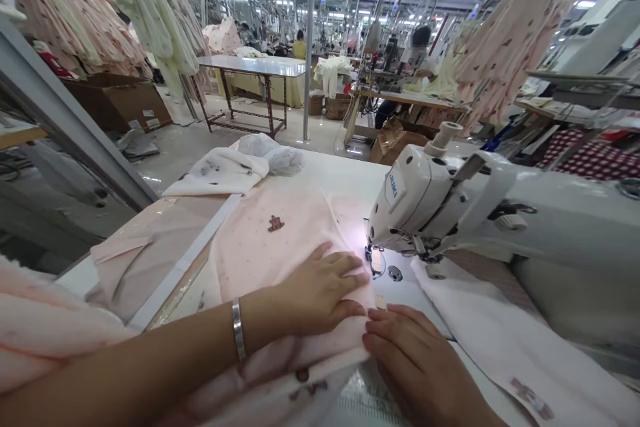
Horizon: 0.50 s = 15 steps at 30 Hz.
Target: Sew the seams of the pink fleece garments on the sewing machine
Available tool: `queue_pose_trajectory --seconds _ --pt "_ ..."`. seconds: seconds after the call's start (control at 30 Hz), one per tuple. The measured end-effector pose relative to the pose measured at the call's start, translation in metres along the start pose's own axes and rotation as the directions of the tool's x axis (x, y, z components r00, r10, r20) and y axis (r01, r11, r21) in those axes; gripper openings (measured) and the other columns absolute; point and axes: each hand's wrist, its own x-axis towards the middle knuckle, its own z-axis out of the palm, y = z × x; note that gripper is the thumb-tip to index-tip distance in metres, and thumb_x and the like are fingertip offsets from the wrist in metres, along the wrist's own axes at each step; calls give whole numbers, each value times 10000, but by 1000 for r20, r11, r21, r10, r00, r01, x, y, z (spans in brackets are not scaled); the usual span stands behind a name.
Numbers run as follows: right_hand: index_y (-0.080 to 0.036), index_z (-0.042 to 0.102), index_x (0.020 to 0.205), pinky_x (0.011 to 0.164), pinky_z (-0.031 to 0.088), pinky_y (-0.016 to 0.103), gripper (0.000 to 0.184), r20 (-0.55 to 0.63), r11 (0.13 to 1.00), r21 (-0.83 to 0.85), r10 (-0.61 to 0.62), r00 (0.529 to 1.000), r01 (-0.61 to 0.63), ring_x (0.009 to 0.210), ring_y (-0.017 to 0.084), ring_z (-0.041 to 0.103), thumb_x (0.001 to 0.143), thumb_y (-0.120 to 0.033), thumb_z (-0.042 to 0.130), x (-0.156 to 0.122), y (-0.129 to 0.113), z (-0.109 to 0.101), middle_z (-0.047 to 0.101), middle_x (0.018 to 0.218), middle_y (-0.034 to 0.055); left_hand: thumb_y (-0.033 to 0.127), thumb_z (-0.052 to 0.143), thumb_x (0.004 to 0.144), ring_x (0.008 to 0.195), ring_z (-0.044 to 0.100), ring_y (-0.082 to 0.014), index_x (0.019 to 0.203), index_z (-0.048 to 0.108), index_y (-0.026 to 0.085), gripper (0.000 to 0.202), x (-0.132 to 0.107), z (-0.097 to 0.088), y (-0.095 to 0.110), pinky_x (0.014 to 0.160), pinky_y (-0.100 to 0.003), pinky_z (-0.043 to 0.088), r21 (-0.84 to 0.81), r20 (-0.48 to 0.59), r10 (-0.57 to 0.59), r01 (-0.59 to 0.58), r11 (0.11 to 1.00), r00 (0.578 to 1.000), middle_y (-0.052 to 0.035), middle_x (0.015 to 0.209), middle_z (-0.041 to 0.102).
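Note:
A pale pink fabric piece (260, 247) with small brown bear prints lies on the white sewing table, its right edge beside the needle area of the sewing machine (415, 200). My left hand (320, 290) rests flat on this fabric with fingers spread, just left of the presser foot (373, 257). Close in front, my right hand (420, 353) holds the fabric's near edge between thumb and fingers; the thumb is mostly hidden. The fingertips of both hands nearly meet. Another pale pink piece (490, 320) lies under the machine arm on the right.
White printed fabric (217, 170) and crumpled clear plastic (273, 152) lie at the table's far edge. Flat greyish-pink pieces (160, 240) are on the left. A metal post (75, 107) slants past the left side. Pink garments (520, 33) hang at upper right.

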Motion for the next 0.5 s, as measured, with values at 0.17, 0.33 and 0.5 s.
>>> queue_pose_trajectory --seconds 0.17,0.33,0.5 --pt "-140 612 919 893 440 341 218 8 1000 -5 15 1000 -15 887 157 610 878 -79 407 2 12 3 671 861 43 485 449 897 1194 383 -212 1235 422 209 437 15 5 -10 1042 -451 150 49 -14 27 -26 998 1000 -67 1268 467" --pt "-125 606 940 861 483 360 209 -46 999 -28 29 999 -31 972 199 594 827 -59 443 -2 10 13 672 886 66 483 431 902 1201 375 -200 1242 413 205 439 14 6 -15 1066 -408 107 94 -8 57 -56 994 998 -67 1290 442" --pt "-126 601 958 840 507 367 230 -37 998 -47 41 998 -43 998 214 593 795 -49 458 -3 8 12 672 909 79 506 352 923 1222 356 -203 1258 414 212 449 16 6 -18 1070 -410 87 111 7 62 -62 992 998 -71 1310 430"
